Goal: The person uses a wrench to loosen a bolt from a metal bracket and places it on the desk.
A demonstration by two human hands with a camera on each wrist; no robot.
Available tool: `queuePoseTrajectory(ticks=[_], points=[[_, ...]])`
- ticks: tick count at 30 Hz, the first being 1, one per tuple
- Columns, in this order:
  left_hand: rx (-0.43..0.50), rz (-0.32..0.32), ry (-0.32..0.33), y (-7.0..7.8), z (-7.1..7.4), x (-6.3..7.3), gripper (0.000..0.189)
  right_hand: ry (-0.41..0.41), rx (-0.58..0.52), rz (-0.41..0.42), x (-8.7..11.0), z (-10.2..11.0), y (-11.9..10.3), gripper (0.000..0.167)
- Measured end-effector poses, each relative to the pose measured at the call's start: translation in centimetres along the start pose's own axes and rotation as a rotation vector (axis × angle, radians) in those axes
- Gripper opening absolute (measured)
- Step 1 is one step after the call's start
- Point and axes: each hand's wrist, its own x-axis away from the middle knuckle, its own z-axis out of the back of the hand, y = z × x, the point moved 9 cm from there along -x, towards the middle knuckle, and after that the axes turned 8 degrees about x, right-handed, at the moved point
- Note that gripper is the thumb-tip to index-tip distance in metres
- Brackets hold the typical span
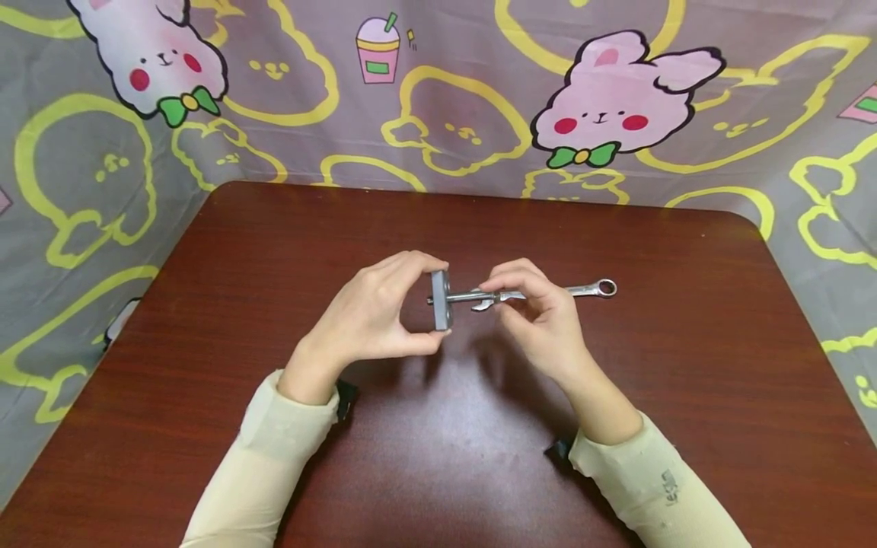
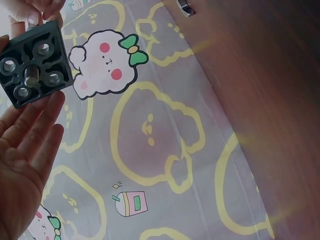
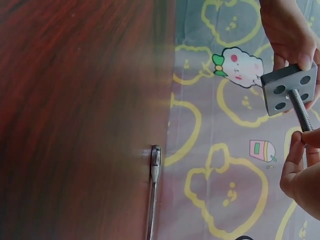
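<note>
The left hand (image 1: 373, 313), grip spread wide, holds one square plate (image 1: 441, 302) by opposite edges above the surface (image 1: 438, 464); the right hand (image 1: 543, 323), grip nearly closed, pinches one threaded rod (image 3: 301, 111) set through it. Only the left wrist view shows its ribbed back, four holes. Beyond lies one combination wrench (image 1: 584, 291).

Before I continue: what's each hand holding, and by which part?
The left hand grips the square plate by opposite edges; the right hand pinches the threaded rod near its end away from the plate.
</note>
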Motion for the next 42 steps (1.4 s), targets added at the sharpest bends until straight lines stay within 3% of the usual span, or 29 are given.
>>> queuePoseTrajectory(ticks=[7, 12, 15, 18, 27, 37, 42], points=[[-0.011, -0.009, 0.01, 0.0, 0.2, 0.1, 0.066, -0.001, -0.058, -0.01, 0.1, 0.4, 0.3, 0.027], [-0.029, -0.038, 0.012, 0.1, 0.1, 0.1, 0.066, 0.044, -0.025, -0.204, 0.4, 1.2, 2.3, 0.018], [-0.04, -0.058, 0.018, 0.2, 0.2, 0.1, 0.066, 0.03, 0.024, -0.335, 0.7, 1.3, 3.7, 0.016], [-0.051, -0.078, 0.027, 0.4, 0.2, 0.0, 0.065, 0.005, 0.05, -0.388, 0.8, 1.1, 4.3, 0.018], [-0.067, -0.096, 0.028, 0.6, 0.2, -0.1, 0.063, 0.019, -0.043, -0.325, 0.5, 0.8, 3.7, 0.017], [-0.064, -0.089, 0.009, 0.3, -0.2, -0.1, 0.063, -0.005, 0.002, -0.262, 0.3, 0.7, 2.8, 0.025], [-0.065, -0.084, 0.005, 0.2, -0.3, -0.2, 0.063, 0.027, 0.014, -0.234, 0.2, 0.9, 2.4, 0.027]])
